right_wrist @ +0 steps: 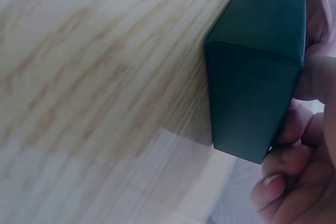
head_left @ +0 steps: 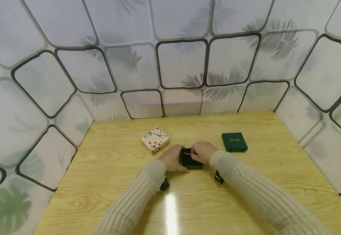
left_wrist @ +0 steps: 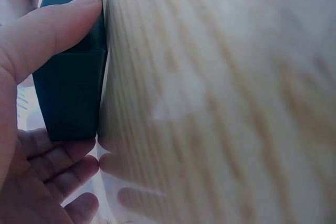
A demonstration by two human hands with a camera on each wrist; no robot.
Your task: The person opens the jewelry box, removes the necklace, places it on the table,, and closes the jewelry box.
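An open dark green jewelry box (head_left: 193, 165) with a black inside sits on the table between the hands. My left hand (head_left: 172, 159) grips its left side. In the left wrist view the thumb (left_wrist: 63, 27) lies along the green side wall, with the fingers round the far side. My right hand (head_left: 203, 152) is over the box's right part, its fingertips bent down to the black inside. A thin pale chain (head_left: 187, 153) runs from those fingertips across the black. In the right wrist view the curled fingers (right_wrist: 286, 161) show behind the box's outer wall.
A green lid (head_left: 234, 142) with gold "Jewelry" lettering lies to the right, beyond the right forearm. A cream box (head_left: 155, 140) with red flowers and dark branches stands at the back left. Patterned cloth (head_left: 182, 65) walls in the wooden table's back and sides.
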